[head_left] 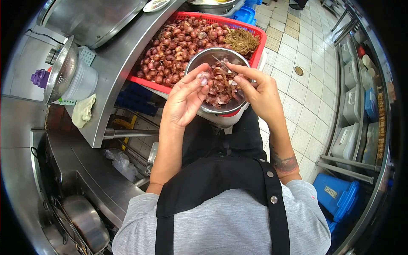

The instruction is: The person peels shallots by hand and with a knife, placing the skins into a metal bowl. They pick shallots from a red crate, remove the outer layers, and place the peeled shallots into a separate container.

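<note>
Between the fingers and thumb of my left hand is a small shallot, pale with purple streaks. My right hand is closed around what looks like a small knife, its thin blade pointing up and left; the handle is hidden in the fingers. Both hands are over a metal bowl holding reddish-brown shallot skins. Beyond the bowl, a red plastic basket is heaped with unpeeled shallots. A clump of dry, stringy roots or stalks lies at its right side.
A steel counter runs along the left, with a metal colander and a pale cloth near its edge. Shelves with lidded containers stand at right, a blue bin below. Tiled floor lies between.
</note>
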Demonstrator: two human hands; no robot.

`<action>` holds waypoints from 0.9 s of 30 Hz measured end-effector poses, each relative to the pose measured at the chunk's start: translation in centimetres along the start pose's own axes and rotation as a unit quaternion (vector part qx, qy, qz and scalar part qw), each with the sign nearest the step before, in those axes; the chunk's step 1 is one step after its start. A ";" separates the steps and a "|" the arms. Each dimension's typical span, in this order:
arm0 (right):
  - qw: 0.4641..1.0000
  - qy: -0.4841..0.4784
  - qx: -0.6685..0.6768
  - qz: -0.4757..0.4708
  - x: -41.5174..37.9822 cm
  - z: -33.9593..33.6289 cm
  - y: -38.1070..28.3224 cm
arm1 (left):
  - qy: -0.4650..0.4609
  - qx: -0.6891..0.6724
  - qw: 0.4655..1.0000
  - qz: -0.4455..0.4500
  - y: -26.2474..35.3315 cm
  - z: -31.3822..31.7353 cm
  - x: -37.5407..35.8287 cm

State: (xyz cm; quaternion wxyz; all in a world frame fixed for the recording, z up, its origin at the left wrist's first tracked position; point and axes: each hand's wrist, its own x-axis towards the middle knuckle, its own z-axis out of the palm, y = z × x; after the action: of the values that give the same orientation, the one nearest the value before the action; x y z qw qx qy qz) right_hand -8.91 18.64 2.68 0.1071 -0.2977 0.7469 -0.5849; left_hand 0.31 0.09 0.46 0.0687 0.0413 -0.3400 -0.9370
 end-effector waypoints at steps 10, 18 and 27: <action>0.992 -0.095 0.085 -0.011 -0.8 1.1 -1.5 | 0.082 0.054 0.995 0.028 -0.8 0.6 0.2; 1.000 -0.009 -0.020 -0.004 -0.5 0.9 -0.2 | 0.091 0.069 0.993 0.024 -0.8 1.1 0.4; 0.999 -0.023 0.027 0.038 0.2 -0.2 0.0 | 0.101 0.160 0.979 0.081 -1.2 1.1 0.2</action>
State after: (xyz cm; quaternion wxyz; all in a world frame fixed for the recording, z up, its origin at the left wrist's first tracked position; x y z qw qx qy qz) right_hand -9.19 18.69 2.73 0.1541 -0.2793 0.7392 -0.5932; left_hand -0.16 1.69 0.56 0.1707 0.1189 -0.4786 -0.8530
